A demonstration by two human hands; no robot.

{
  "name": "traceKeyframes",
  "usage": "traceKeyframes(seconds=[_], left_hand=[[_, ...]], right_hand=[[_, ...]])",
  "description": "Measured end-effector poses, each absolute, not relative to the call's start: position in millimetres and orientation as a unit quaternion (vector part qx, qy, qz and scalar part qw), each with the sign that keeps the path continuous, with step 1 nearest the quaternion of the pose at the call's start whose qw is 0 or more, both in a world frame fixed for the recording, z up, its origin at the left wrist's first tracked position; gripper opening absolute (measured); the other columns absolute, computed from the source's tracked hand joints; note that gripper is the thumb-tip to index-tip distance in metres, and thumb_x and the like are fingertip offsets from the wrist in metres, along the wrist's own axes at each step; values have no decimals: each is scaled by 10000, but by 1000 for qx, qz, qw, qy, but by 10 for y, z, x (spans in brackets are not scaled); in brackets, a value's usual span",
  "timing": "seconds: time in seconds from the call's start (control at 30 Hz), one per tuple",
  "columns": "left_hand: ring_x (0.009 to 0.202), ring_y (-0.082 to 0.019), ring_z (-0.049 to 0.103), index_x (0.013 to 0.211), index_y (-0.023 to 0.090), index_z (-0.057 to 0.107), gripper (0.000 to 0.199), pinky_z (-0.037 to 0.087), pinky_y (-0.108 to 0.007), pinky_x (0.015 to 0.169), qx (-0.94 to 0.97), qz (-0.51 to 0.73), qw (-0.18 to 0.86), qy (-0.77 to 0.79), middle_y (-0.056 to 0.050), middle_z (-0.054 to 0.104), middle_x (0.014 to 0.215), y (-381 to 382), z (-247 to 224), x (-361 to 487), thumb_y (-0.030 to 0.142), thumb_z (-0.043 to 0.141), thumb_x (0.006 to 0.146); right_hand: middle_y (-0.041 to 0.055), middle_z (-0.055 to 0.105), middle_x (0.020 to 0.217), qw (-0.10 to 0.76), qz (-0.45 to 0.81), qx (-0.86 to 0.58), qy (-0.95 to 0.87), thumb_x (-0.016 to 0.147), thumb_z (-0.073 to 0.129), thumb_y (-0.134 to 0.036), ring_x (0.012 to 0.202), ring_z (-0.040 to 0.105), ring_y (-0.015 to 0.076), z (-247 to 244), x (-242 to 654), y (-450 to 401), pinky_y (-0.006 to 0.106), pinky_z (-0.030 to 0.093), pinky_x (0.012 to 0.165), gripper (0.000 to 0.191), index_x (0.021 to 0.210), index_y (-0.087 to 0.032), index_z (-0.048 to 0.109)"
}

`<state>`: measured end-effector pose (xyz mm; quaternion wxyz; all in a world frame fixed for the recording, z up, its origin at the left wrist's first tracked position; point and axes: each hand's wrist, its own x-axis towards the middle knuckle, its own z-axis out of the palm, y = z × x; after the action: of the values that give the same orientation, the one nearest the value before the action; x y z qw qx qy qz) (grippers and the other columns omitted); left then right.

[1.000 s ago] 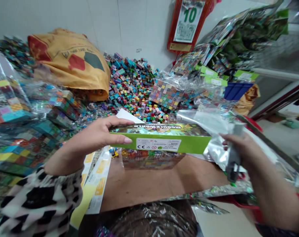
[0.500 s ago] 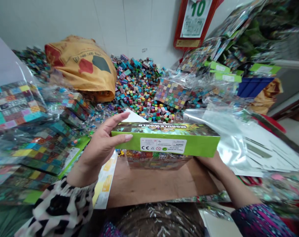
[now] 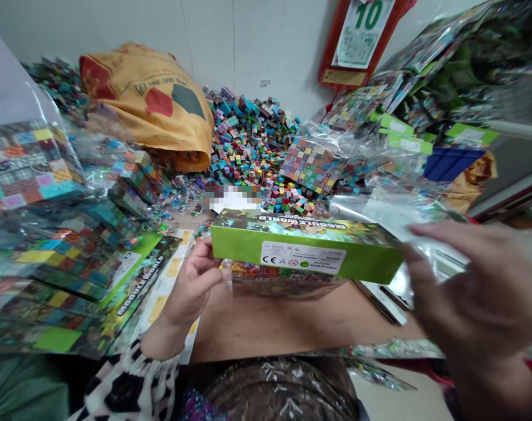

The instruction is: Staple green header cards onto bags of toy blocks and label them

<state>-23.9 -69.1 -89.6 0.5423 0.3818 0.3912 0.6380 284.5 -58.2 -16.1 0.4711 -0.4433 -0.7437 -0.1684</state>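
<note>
A pack of toy blocks [image 3: 283, 283] stands on the brown work surface, a green header card [image 3: 237, 245] across its top. The card carries a white label and the printed words MODULEWORLD. At the card's left end, my left hand [image 3: 189, 295] is closed on the pack's edge, with its fingers partly behind. My right hand [image 3: 472, 292] is raised by the card's right end, blurred by motion. Its thumb and forefinger look stretched apart, with nothing visible between them.
Loose colourful blocks [image 3: 252, 140] are heaped against the wall, beside a yellow sack [image 3: 147, 111]. More bagged block packs [image 3: 72, 251] lie at the left. A strip of yellow stickers [image 3: 162, 298] lies near my left hand. A blue bin [image 3: 452, 164] stands at the back right.
My right hand has come out from behind the pack and risen to the card's right end. My left hand has moved lower on the left end, its fingers more curled.
</note>
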Motion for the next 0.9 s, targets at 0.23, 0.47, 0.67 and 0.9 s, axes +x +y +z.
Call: traceKeyframes(seconds=[0.23,0.47,0.67,0.9], left_hand=[[903,-199,723,995,219,756,390,565,-322,889,399,637,525,398,-33,795,1012,-549,-976,-112,206,883,626],[826,-178,723,862,241,807,269,576,-288,824,398,648,520,388,-4,807,913,-474,-1029,-123,249,898,609],[787,-201,722,794,229,815,273,588,-328,805,392,657,497,409,-17,804,865,-452,-1059,-125,277,921,546],[759,-214,710,794,232,813,277,586,-355,788,413,654,456,440,-10,797,842,-458,-1045,-137,313,924,553]], right_hand=[[201,569,1426,188,-330,-243,-892,948,500,-144,1299,551,357,-266,1955,-571,533,443,1069,438,1384,-108,521],[329,611,1297,128,-385,-237,-883,978,402,-133,1143,661,419,-241,1715,-422,540,532,933,399,1343,-1,494],[349,571,1337,63,-386,-212,-896,980,375,-134,1172,640,433,-211,1719,-377,552,536,936,429,1359,32,489],[318,607,1313,13,-352,-189,-917,957,372,-75,1112,688,361,-93,1730,-274,492,563,910,402,1307,22,545]])
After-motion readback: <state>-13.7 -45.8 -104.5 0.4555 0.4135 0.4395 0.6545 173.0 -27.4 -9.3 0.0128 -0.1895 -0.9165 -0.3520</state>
